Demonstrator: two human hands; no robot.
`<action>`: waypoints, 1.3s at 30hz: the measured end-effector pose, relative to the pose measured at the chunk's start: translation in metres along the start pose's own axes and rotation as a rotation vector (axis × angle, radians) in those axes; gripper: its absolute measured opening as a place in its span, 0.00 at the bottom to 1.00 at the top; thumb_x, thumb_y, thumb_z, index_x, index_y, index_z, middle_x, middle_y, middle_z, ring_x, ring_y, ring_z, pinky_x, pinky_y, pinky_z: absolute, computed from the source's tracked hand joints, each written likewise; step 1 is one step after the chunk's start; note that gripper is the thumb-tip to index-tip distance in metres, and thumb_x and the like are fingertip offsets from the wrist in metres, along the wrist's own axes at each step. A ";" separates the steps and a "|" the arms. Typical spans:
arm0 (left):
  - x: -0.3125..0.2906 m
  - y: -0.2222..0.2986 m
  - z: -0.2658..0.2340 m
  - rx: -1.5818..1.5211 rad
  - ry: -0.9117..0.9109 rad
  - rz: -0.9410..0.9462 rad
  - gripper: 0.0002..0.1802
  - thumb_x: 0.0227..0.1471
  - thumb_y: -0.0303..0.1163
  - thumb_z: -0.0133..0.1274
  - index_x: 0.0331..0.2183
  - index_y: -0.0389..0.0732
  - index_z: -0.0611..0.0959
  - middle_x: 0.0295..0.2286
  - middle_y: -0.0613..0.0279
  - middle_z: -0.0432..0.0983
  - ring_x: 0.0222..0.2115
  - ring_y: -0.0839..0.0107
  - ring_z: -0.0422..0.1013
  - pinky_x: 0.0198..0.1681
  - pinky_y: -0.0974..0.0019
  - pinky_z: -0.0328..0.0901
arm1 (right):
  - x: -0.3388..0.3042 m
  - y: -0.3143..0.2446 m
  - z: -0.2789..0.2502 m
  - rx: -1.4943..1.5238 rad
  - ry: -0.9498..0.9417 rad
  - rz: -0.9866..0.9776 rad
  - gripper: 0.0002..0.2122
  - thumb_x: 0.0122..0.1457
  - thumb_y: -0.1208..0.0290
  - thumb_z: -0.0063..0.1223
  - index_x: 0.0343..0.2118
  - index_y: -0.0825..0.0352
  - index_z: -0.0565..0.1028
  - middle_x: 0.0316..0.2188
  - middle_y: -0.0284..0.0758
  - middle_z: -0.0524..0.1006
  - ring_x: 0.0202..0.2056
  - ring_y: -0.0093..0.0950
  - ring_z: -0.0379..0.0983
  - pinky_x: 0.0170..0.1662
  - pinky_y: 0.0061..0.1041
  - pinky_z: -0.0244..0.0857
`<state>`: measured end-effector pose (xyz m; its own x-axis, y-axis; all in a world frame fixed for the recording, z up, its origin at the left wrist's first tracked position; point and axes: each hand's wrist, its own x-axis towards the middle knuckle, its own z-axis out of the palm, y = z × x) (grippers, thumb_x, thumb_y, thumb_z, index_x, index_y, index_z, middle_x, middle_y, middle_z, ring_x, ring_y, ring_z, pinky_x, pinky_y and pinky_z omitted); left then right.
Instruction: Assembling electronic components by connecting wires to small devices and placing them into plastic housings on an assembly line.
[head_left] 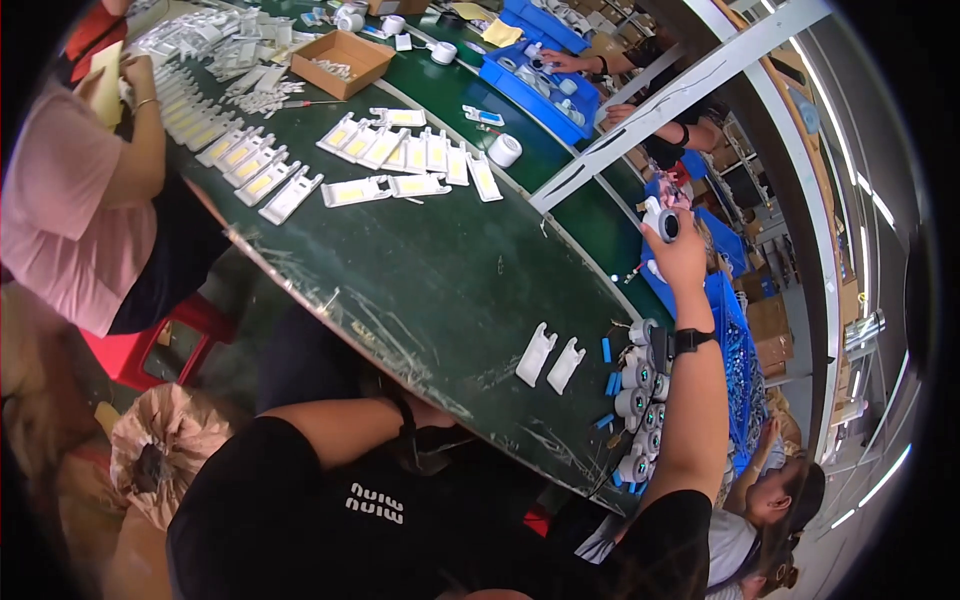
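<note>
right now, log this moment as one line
right hand: holding white dark-faced device | left hand: near edge of green table | near side: two white flat pieces

The green table (430, 265) carries white casings (536, 355), round units (631, 402) and a cardboard box (368, 75)

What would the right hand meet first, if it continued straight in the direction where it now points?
The right hand, holding a white device with a dark round face, would probably meet the pinkish-red pile of items just beyond, though depth is unclear.
</note>
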<state>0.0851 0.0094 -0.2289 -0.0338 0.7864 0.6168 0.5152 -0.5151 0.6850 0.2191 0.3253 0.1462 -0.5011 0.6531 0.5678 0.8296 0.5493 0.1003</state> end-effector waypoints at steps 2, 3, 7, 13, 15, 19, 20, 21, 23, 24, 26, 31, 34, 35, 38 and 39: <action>-0.008 0.000 0.001 0.032 0.016 -0.012 0.20 0.69 0.41 0.49 0.55 0.40 0.82 0.49 0.51 0.82 0.51 0.49 0.76 0.56 0.53 0.71 | -0.021 -0.007 -0.023 0.047 -0.020 -0.004 0.33 0.54 0.49 0.74 0.57 0.65 0.76 0.42 0.51 0.85 0.44 0.51 0.84 0.48 0.46 0.77; -0.022 0.002 -0.002 0.053 0.024 -0.022 0.21 0.69 0.41 0.49 0.55 0.40 0.82 0.49 0.51 0.82 0.51 0.48 0.76 0.56 0.53 0.71 | -0.028 -0.014 -0.030 0.086 -0.046 -0.004 0.32 0.55 0.50 0.74 0.57 0.64 0.75 0.42 0.52 0.85 0.45 0.52 0.83 0.48 0.45 0.77; -0.040 0.028 -0.011 0.058 -0.148 -0.163 0.18 0.67 0.43 0.49 0.49 0.42 0.84 0.46 0.48 0.83 0.48 0.45 0.78 0.49 0.47 0.74 | -0.054 -0.057 -0.026 0.128 -0.004 0.023 0.32 0.54 0.49 0.74 0.55 0.65 0.77 0.44 0.49 0.85 0.45 0.50 0.84 0.48 0.44 0.77; -0.015 0.137 -0.130 -0.513 -1.083 -0.309 0.12 0.66 0.31 0.52 0.46 0.35 0.84 0.27 0.60 0.84 0.29 0.66 0.81 0.34 0.58 0.76 | -0.092 -0.058 0.049 0.237 0.149 0.030 0.35 0.55 0.50 0.74 0.61 0.63 0.73 0.51 0.47 0.81 0.49 0.49 0.80 0.50 0.44 0.76; -0.005 0.147 -0.168 -0.901 -1.002 -0.475 0.11 0.65 0.26 0.53 0.46 0.34 0.84 0.27 0.63 0.82 0.29 0.74 0.79 0.34 0.66 0.76 | -0.103 -0.039 0.068 0.242 0.091 -0.009 0.36 0.55 0.52 0.74 0.64 0.62 0.71 0.51 0.45 0.81 0.51 0.48 0.78 0.53 0.45 0.73; 0.044 0.121 -0.253 -0.647 -0.353 -0.461 0.09 0.62 0.23 0.54 0.41 0.39 0.86 0.28 0.66 0.81 0.27 0.76 0.78 0.30 0.69 0.75 | -0.135 -0.033 0.071 0.047 -0.043 0.048 0.36 0.55 0.58 0.73 0.65 0.63 0.71 0.55 0.46 0.78 0.58 0.50 0.73 0.59 0.48 0.68; 0.058 0.103 -0.268 -0.446 -0.157 -0.369 0.08 0.59 0.23 0.55 0.40 0.40 0.87 0.28 0.67 0.80 0.28 0.78 0.77 0.30 0.69 0.73 | -0.137 -0.044 0.066 0.067 0.007 0.114 0.35 0.55 0.59 0.72 0.65 0.63 0.71 0.57 0.46 0.77 0.59 0.49 0.71 0.61 0.49 0.67; 0.073 0.082 -0.280 -0.104 0.006 -0.363 0.11 0.56 0.23 0.55 0.40 0.41 0.87 0.30 0.62 0.83 0.32 0.71 0.80 0.34 0.62 0.75 | -0.138 -0.047 0.059 0.080 0.060 0.186 0.34 0.55 0.60 0.71 0.65 0.62 0.72 0.58 0.45 0.76 0.60 0.49 0.70 0.62 0.50 0.65; 0.104 0.063 -0.303 0.542 0.163 -0.038 0.12 0.55 0.24 0.54 0.40 0.40 0.88 0.34 0.56 0.85 0.39 0.59 0.81 0.46 0.54 0.75 | -0.151 -0.052 0.050 0.236 0.269 0.044 0.27 0.54 0.62 0.71 0.57 0.64 0.78 0.55 0.43 0.77 0.57 0.49 0.72 0.59 0.50 0.67; 0.115 0.049 -0.312 0.841 0.191 0.031 0.12 0.53 0.26 0.54 0.40 0.40 0.88 0.36 0.54 0.85 0.42 0.55 0.80 0.51 0.51 0.71 | -0.161 -0.059 0.044 0.377 0.336 0.006 0.23 0.55 0.66 0.70 0.53 0.65 0.79 0.52 0.43 0.79 0.54 0.46 0.74 0.57 0.46 0.69; 0.125 0.022 -0.324 1.156 0.217 0.096 0.13 0.52 0.27 0.55 0.39 0.40 0.88 0.39 0.53 0.85 0.45 0.51 0.80 0.57 0.47 0.68 | -0.179 -0.092 0.032 0.716 0.365 0.068 0.16 0.58 0.72 0.68 0.49 0.66 0.81 0.47 0.40 0.80 0.49 0.39 0.77 0.52 0.38 0.72; 0.127 0.031 -0.298 1.275 -0.333 -0.103 0.12 0.48 0.34 0.59 0.35 0.43 0.90 0.39 0.56 0.83 0.46 0.54 0.79 0.58 0.50 0.66 | -0.241 -0.082 0.030 1.099 0.256 0.345 0.09 0.63 0.74 0.65 0.45 0.68 0.84 0.34 0.29 0.83 0.34 0.18 0.75 0.41 0.21 0.70; 0.124 0.083 -0.256 0.981 -0.416 -0.106 0.13 0.46 0.33 0.60 0.35 0.38 0.87 0.36 0.50 0.80 0.43 0.49 0.78 0.53 0.50 0.70 | -0.247 -0.070 0.027 1.146 0.192 0.323 0.07 0.64 0.76 0.64 0.44 0.69 0.84 0.31 0.28 0.83 0.32 0.16 0.76 0.39 0.20 0.70; 0.115 0.091 -0.247 0.885 -0.424 -0.081 0.13 0.47 0.32 0.60 0.35 0.37 0.86 0.36 0.49 0.80 0.43 0.47 0.78 0.51 0.50 0.71 | -0.245 -0.084 0.019 1.159 0.132 0.305 0.07 0.64 0.76 0.64 0.44 0.69 0.84 0.32 0.29 0.84 0.33 0.17 0.77 0.39 0.21 0.71; 0.100 0.109 -0.211 0.492 -0.358 0.065 0.11 0.50 0.22 0.56 0.38 0.35 0.83 0.36 0.47 0.78 0.44 0.43 0.75 0.50 0.48 0.71 | -0.244 -0.110 0.004 1.076 -0.078 0.000 0.13 0.58 0.75 0.69 0.46 0.68 0.83 0.38 0.37 0.86 0.40 0.29 0.81 0.46 0.29 0.74; 0.099 0.113 -0.203 0.493 -0.367 0.055 0.11 0.50 0.22 0.56 0.38 0.35 0.83 0.36 0.47 0.78 0.44 0.43 0.75 0.50 0.48 0.71 | -0.243 -0.126 -0.010 1.003 -0.103 -0.142 0.17 0.55 0.74 0.71 0.48 0.68 0.82 0.42 0.39 0.85 0.44 0.33 0.81 0.50 0.33 0.74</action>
<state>-0.0338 -0.0398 -0.0123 0.2560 0.8742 0.4126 0.8460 -0.4091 0.3418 0.2390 0.0924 0.0036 -0.6366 0.5637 0.5263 0.1957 0.7782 -0.5967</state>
